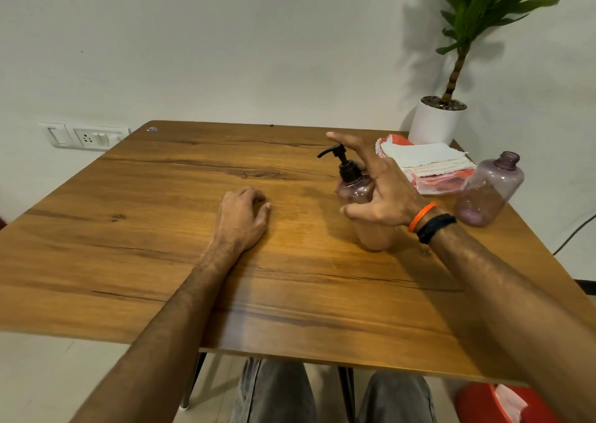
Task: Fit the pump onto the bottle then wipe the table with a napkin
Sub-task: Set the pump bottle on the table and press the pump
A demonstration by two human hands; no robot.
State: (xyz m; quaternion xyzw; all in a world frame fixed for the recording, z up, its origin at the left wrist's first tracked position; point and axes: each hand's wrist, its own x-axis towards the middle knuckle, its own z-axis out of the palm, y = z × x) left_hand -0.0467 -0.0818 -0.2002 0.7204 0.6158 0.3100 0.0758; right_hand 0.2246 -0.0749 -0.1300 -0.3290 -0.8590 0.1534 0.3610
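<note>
**Pump seated, right hand spread beside the bottle**

The pump (342, 161) stands upright in the neck of the tinted bottle (354, 193), which sits on the worktop (161, 229). The right hand (377, 190) hovers against the bottle's near side with its grip apart: fingers straight and fanned, forefinger reaching up past the pump head, thumb stuck out low toward the person. No finger can be seen curling round the bottle, though the palm hides most of the body, so I cannot tell whether the skin touches it. By my reading the fitting step is done or all but done, and the spread pose suits a hand letting go, not one turning a collar.

Well to the left of that grip, the left hand (245, 213) rests palm down on the wood, fingers loosely curled and holding nothing; it looks idle, perhaps steadying the person.

Just beyond the right hand's grip and slightly to its right lies a stack of napkins (422, 159) on a red-and-clear wrapper, within easy reach for the wiping that comes next. Farther right stands a second bottle (490, 190), open-necked and without a pump. A potted plant (438, 122) sits behind the napkins at the corner.
</note>
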